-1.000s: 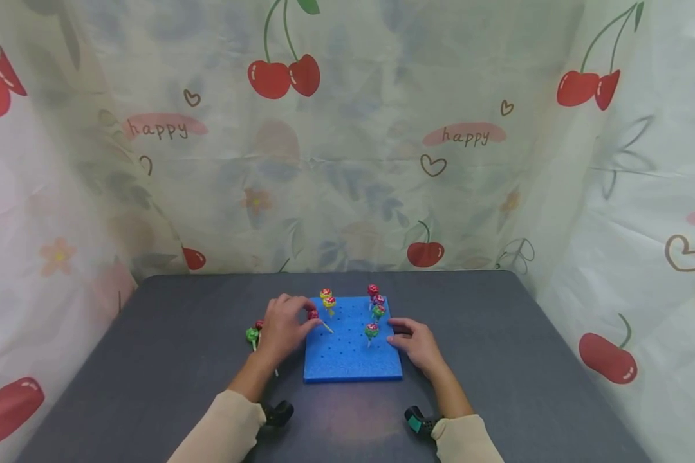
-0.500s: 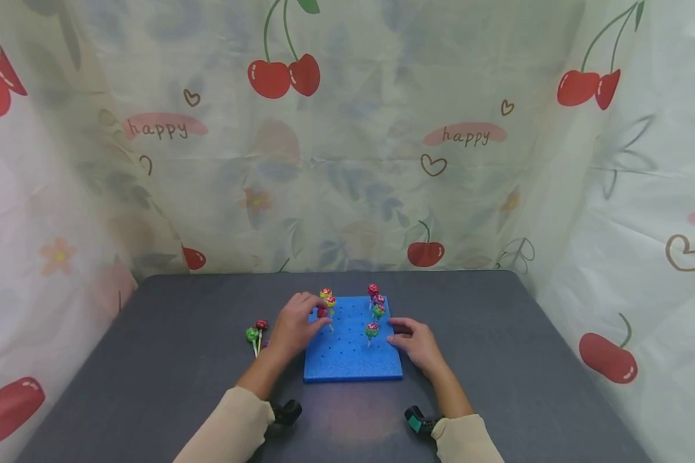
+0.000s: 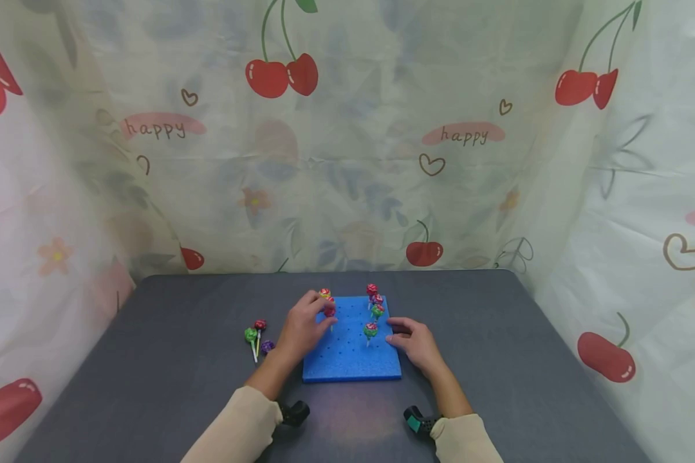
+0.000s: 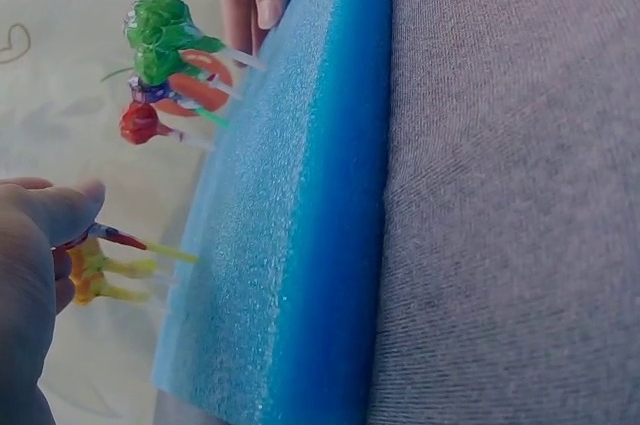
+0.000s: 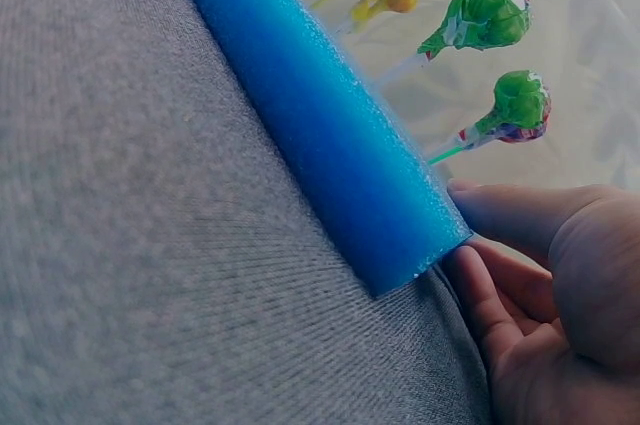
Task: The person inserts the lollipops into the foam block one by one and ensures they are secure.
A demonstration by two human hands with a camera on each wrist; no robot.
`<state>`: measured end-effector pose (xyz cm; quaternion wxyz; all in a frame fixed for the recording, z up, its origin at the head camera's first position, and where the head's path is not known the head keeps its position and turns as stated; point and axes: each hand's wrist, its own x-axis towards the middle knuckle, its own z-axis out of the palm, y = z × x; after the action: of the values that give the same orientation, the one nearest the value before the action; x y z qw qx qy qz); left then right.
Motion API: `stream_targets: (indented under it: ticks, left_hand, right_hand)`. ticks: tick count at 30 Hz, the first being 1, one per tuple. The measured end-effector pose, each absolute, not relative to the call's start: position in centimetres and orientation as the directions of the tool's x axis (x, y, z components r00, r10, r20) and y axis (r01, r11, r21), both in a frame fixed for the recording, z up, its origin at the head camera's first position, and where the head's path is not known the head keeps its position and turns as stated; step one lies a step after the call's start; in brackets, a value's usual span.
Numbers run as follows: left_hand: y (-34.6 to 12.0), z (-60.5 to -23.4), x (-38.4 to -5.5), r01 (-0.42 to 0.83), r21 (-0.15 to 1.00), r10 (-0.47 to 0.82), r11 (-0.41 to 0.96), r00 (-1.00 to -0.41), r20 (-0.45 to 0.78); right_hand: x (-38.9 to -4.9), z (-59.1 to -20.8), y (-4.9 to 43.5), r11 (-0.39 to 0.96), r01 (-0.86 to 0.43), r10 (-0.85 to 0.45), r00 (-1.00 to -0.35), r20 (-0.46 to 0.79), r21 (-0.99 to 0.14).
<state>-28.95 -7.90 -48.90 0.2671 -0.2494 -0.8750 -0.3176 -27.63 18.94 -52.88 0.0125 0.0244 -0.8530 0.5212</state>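
My left hand (image 3: 302, 326) pinches a red-wrapped lollipop (image 3: 329, 311) by its head, over the left part of a blue foam board (image 3: 353, 368) dotted with small holes. In the left wrist view its yellow stick (image 4: 172, 251) points down at the board, the tip close to the surface. Right behind it stand yellow lollipops (image 4: 88, 273), partly covered by the hand. My right hand (image 3: 419, 347) holds the board's right edge, thumb (image 5: 500, 207) at the top edge and fingers against the side. Near it stand green lollipops (image 5: 490, 13), sticks in the foam.
On the board's right side a purple lollipop (image 3: 378, 299) and a red lollipop (image 3: 372, 289) also stand upright. Left of the board lie a loose green lollipop (image 3: 251, 335), a dark red one and a purple one on the grey table (image 3: 179, 360). A printed curtain (image 3: 347, 193) surrounds the table.
My left hand has moved right over the board, and the lollipop's stick has swung from slanted to nearly upright. The loose lollipops at left are now uncovered. My right hand keeps its place.
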Motion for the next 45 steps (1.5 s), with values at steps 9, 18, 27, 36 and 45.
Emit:
stream_targets:
  ticks: [9,18,27,36,45]
  left_hand:
    - [-7.9,-49.3,-29.1,0.618,0.358,0.303,0.700,-0.711,0.635]
    - [-7.9,-49.3,-29.1,0.625,0.355,0.309,0.696,-0.706,0.638]
    - [-8.6,-49.8,-28.8,0.640,0.375,0.310,0.671,-0.701,0.642]
    - [-9.8,-49.5,-28.5,0.591,0.336,0.279,0.733,-0.712,0.644]
    - [-12.5,-49.9,-27.7,0.506,0.315,0.274,0.803,-0.783,0.559]
  right_hand:
    - [-27.6,-52.8,18.9,0.454,-0.048,-0.026,-0.999,0.040,-0.890]
    - [-27.6,-52.9,19.0,0.451,-0.048,-0.027,-0.999,0.040,-0.891]
    - [-27.8,-53.1,18.9,0.450,-0.053,-0.031,-0.999,0.043,-0.892]
    - [-27.9,-53.0,19.0,0.451,-0.048,-0.029,-0.999,0.039,-0.891]
    - [-27.9,-53.1,19.0,0.447,-0.054,-0.035,-0.998,0.043,-0.893]
